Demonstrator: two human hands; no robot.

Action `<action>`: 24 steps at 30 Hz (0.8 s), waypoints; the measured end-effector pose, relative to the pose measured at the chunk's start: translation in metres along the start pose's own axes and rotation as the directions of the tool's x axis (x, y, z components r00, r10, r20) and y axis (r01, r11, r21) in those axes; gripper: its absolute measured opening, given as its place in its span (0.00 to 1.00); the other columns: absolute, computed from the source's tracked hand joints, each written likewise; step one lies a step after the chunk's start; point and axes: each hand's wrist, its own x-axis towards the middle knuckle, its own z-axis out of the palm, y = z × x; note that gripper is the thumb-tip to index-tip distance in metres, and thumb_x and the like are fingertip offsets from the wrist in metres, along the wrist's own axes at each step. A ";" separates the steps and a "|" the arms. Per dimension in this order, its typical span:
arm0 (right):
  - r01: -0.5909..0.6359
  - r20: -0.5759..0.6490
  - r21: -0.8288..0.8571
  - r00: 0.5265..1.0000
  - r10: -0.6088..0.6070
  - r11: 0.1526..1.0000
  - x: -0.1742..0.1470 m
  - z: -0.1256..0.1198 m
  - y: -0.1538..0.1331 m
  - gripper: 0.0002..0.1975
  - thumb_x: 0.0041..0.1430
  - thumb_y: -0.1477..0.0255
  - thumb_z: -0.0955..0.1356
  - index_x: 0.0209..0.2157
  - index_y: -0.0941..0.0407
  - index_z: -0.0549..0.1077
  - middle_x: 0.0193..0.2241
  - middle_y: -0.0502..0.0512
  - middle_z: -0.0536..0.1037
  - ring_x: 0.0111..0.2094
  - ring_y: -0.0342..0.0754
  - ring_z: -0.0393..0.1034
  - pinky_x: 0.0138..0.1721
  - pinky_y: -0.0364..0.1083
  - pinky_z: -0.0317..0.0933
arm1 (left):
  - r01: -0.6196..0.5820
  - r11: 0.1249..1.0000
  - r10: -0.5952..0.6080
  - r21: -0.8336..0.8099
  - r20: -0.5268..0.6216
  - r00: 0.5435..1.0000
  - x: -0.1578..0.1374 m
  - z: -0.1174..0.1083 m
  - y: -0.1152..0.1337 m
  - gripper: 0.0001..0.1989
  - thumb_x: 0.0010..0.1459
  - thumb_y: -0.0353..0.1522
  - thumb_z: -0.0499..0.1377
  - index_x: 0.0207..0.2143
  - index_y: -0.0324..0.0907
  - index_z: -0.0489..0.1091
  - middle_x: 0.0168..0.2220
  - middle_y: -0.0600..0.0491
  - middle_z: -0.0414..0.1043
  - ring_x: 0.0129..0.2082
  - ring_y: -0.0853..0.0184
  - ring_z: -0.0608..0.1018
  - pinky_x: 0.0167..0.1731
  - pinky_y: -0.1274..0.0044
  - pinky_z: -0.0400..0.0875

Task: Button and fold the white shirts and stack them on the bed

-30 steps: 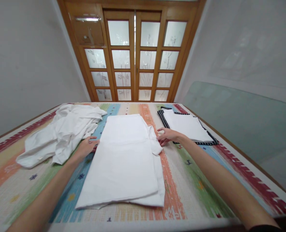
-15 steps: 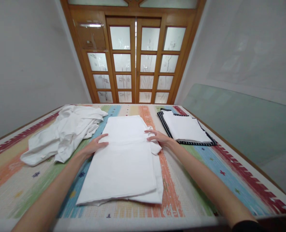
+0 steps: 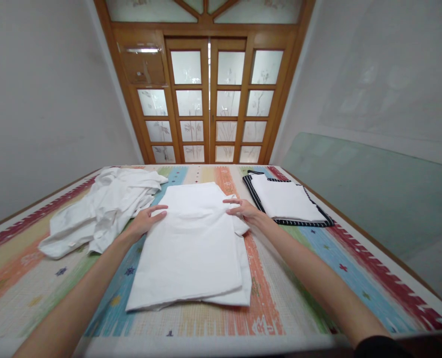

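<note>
A white garment [image 3: 191, 253] lies in front of me, folded into a long panel, with a crumpled part sticking out at its right edge. My left hand [image 3: 146, 221] has hold of its left side about halfway up, thumb and forefinger on top. At the opposite side my right hand [image 3: 243, 210] grips the right edge by the crumpled part. The remaining fingers of both hands are mostly hidden. Shallow wrinkles run across the cloth between the hands. Its lower right corner shows a second layer beneath.
A loose heap of white clothing [image 3: 109, 206] is on the left. At the right rests a folded white cloth [image 3: 288, 199] on a black-and-white striped one [image 3: 256, 199]. A colourful striped cover [image 3: 273, 298] spreads beneath everything. Wooden glazed doors [image 3: 209, 99] stand behind; a pale green panel [image 3: 374, 189] borders the right.
The garment's near edge has drawn away from me and its lower left corner has shifted inward. Wrinkles have formed between my hands. The view has tilted slightly upward.
</note>
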 end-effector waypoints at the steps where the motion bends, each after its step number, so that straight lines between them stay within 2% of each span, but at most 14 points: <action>1: 0.029 -0.010 0.010 1.000 -0.029 1.000 -0.001 0.000 -0.003 0.30 0.34 0.82 0.78 0.45 0.58 0.77 0.30 0.53 0.81 0.28 0.46 0.75 0.30 0.43 0.71 | -0.006 1.000 0.005 -0.017 -0.020 1.000 0.000 -0.001 0.002 0.37 0.39 0.56 0.64 0.46 0.40 0.76 0.34 0.51 0.74 0.34 0.63 0.74 0.31 0.78 0.68; 4: 0.098 -0.040 0.017 0.994 -0.097 0.995 -0.003 -0.003 -0.015 0.26 0.34 0.81 0.78 0.41 0.58 0.78 0.35 0.53 0.80 0.32 0.44 0.76 0.34 0.40 0.71 | -0.017 1.000 0.017 -0.008 -0.087 0.996 0.000 -0.004 0.008 0.38 0.39 0.56 0.64 0.46 0.39 0.76 0.23 0.57 0.66 0.25 0.68 0.69 0.24 0.79 0.64; 7: 0.103 -0.058 -0.069 0.993 -0.107 0.992 -0.009 -0.007 -0.031 0.27 0.35 0.79 0.79 0.43 0.58 0.79 0.33 0.53 0.81 0.30 0.43 0.75 0.34 0.40 0.71 | -0.034 0.999 0.039 0.040 -0.121 0.992 -0.001 -0.008 0.019 0.37 0.39 0.55 0.64 0.44 0.38 0.76 0.18 0.60 0.58 0.21 0.70 0.65 0.20 0.80 0.59; 10: 0.154 -0.104 -0.191 0.979 -0.176 0.969 -0.015 -0.010 -0.046 0.27 0.35 0.76 0.79 0.43 0.60 0.79 0.30 0.53 0.81 0.28 0.43 0.73 0.31 0.40 0.70 | -0.064 0.996 0.071 0.061 -0.119 0.990 -0.001 -0.013 0.033 0.35 0.38 0.54 0.65 0.42 0.38 0.77 0.18 0.58 0.64 0.22 0.68 0.68 0.21 0.79 0.61; 12: 0.210 -0.134 -0.270 0.958 -0.252 0.940 -0.019 -0.011 -0.055 0.27 0.33 0.75 0.79 0.41 0.61 0.80 0.28 0.53 0.81 0.27 0.44 0.73 0.30 0.40 0.69 | -0.096 0.993 0.104 0.072 -0.114 0.988 -0.002 -0.017 0.044 0.31 0.37 0.53 0.65 0.37 0.38 0.78 0.20 0.56 0.69 0.24 0.66 0.72 0.23 0.79 0.63; 15: 0.270 -0.166 -0.367 0.923 -0.348 0.890 -0.025 -0.013 -0.065 0.25 0.31 0.73 0.80 0.38 0.61 0.81 0.27 0.53 0.81 0.27 0.45 0.73 0.30 0.42 0.68 | -0.134 0.988 0.143 0.079 -0.128 0.981 -0.005 -0.020 0.059 0.26 0.36 0.51 0.66 0.31 0.39 0.78 0.21 0.55 0.72 0.26 0.64 0.74 0.23 0.79 0.64; 20: 0.327 -0.210 -0.422 0.872 -0.442 0.845 -0.030 -0.016 -0.071 0.24 0.33 0.71 0.78 0.37 0.61 0.81 0.27 0.54 0.81 0.29 0.48 0.74 0.33 0.46 0.68 | -0.100 0.993 0.085 -0.065 -0.203 0.975 -0.012 -0.018 0.076 0.28 0.30 0.44 0.71 0.35 0.39 0.77 0.21 0.54 0.75 0.26 0.63 0.77 0.23 0.79 0.67; 24: 0.351 -0.210 -0.481 0.844 -0.494 0.804 -0.026 -0.018 -0.067 0.22 0.35 0.72 0.77 0.37 0.61 0.81 0.29 0.55 0.81 0.33 0.52 0.75 0.39 0.49 0.68 | -0.064 0.992 0.040 -0.109 -0.204 0.978 -0.016 -0.016 0.080 0.29 0.27 0.42 0.73 0.35 0.39 0.76 0.23 0.52 0.78 0.28 0.61 0.79 0.24 0.78 0.70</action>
